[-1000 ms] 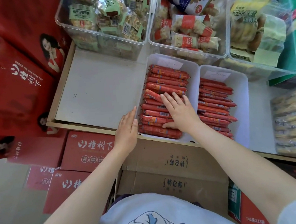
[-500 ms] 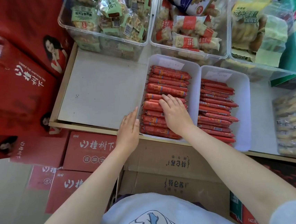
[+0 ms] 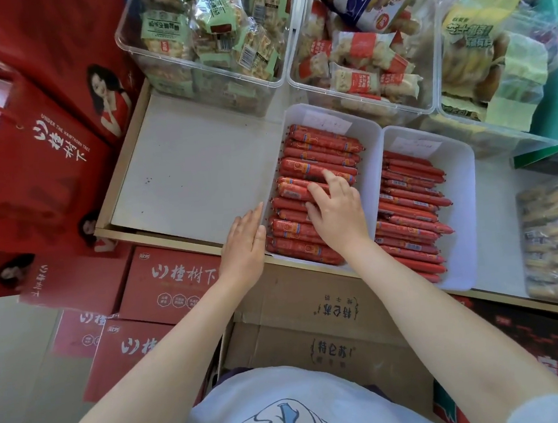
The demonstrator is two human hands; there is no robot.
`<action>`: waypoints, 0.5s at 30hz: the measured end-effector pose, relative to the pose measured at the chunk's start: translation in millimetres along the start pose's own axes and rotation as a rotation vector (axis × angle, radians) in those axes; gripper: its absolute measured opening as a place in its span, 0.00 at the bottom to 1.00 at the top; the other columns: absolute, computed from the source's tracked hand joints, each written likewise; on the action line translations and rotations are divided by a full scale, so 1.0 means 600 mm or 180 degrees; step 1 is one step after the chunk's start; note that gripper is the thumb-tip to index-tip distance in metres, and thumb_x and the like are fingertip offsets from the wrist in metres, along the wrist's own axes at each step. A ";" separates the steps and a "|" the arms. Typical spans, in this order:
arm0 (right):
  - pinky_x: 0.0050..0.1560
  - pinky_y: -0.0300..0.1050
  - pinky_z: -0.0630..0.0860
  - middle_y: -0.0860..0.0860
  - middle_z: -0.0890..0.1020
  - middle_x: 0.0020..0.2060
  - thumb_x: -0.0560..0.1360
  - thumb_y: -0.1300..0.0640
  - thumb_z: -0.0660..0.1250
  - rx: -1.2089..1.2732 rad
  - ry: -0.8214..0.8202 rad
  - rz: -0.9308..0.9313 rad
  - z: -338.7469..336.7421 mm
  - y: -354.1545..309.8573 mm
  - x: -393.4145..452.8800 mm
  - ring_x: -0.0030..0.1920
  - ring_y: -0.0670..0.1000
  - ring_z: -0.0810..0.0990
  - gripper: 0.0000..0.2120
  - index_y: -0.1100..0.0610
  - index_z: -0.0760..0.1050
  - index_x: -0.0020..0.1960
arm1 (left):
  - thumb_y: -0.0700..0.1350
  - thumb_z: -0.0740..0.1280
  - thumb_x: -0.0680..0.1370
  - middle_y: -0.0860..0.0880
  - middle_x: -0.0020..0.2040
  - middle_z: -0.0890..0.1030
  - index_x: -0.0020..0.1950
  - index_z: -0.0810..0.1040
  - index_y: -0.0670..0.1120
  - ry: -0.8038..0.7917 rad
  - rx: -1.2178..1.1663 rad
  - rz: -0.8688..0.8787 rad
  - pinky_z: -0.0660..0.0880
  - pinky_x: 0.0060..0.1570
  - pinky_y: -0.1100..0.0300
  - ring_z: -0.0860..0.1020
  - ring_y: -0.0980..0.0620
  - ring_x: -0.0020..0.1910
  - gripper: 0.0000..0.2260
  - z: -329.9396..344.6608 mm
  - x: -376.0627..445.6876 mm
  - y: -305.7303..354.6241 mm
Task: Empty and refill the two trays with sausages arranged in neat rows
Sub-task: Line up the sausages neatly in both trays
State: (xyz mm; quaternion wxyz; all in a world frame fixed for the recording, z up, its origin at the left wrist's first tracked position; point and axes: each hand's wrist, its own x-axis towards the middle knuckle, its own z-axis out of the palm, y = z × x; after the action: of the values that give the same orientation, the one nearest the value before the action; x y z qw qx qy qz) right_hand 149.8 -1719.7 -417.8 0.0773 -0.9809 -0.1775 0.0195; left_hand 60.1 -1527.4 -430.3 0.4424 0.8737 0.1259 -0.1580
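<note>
The fingers of the right hand are spread and lightly bent, laid flat on the middle rows of sausages in the left tray; nothing is seen to be pinched or lifted, though whether a fingertip is hooked under a sausage cannot be told. The left hand is held with straight, closed fingers against the tray's outer wall at about nine o'clock, bracing it.

The left tray is filled from twelve to six o'clock with stacked rows. The right tray, touching it at three o'clock, is likewise filled with thinner sausages.

Several risks may be judged. The smooth, round casings could be rolled out of line if the pressing is uneven, and the upper layer could be skewed. The near ends of both trays appear to overhang the front edge of the shelf at six o'clock, so a downward push there could tip a tray toward the cardboard box below. Should the bracing hand be withdrawn, the tray could be slid sideways.
</note>
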 end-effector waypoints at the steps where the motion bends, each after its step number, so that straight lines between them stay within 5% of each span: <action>1: 0.64 0.61 0.68 0.62 0.73 0.69 0.79 0.53 0.65 -0.0034 -0.0067 -0.0173 0.001 -0.003 0.000 0.69 0.64 0.70 0.17 0.58 0.74 0.66 | 0.52 0.48 0.86 0.53 0.81 0.57 0.81 0.53 0.57 0.0001 0.0014 0.0005 0.51 0.78 0.50 0.51 0.51 0.80 0.22 0.000 0.000 0.001; 4: 0.67 0.63 0.67 0.60 0.75 0.68 0.79 0.55 0.65 -0.0234 -0.0020 -0.0500 0.004 -0.003 0.002 0.69 0.63 0.71 0.17 0.58 0.74 0.67 | 0.54 0.47 0.86 0.53 0.81 0.54 0.81 0.50 0.58 0.0001 0.0230 0.0062 0.51 0.78 0.47 0.49 0.52 0.80 0.23 -0.006 -0.003 0.000; 7: 0.70 0.62 0.64 0.61 0.73 0.69 0.80 0.56 0.63 -0.0065 0.0217 0.0049 -0.010 0.007 0.018 0.71 0.63 0.70 0.20 0.61 0.71 0.70 | 0.56 0.49 0.85 0.54 0.82 0.47 0.82 0.44 0.56 0.0054 0.0600 0.0241 0.48 0.77 0.48 0.44 0.55 0.80 0.26 -0.015 -0.001 0.014; 12: 0.77 0.62 0.47 0.59 0.51 0.79 0.80 0.36 0.47 -0.0037 -0.0659 -0.0154 0.007 -0.023 -0.017 0.80 0.59 0.47 0.36 0.54 0.50 0.81 | 0.55 0.56 0.83 0.51 0.82 0.44 0.82 0.46 0.51 0.0256 0.1141 0.0975 0.48 0.76 0.52 0.42 0.53 0.80 0.31 -0.004 0.026 0.052; 15: 0.76 0.65 0.45 0.60 0.46 0.80 0.76 0.30 0.44 -0.0294 -0.0764 -0.0164 0.029 -0.009 -0.030 0.79 0.60 0.43 0.40 0.50 0.41 0.81 | 0.55 0.57 0.83 0.50 0.82 0.42 0.82 0.44 0.50 0.0198 0.1185 0.0917 0.48 0.77 0.50 0.40 0.53 0.80 0.33 0.008 0.039 0.047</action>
State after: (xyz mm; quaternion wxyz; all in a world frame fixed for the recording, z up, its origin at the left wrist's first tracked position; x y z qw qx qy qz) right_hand 130.3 -1718.7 -433.9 0.0106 -0.9692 -0.2112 0.1265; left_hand 90.7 -1545.9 -421.3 0.2877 0.9536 -0.0178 -0.0868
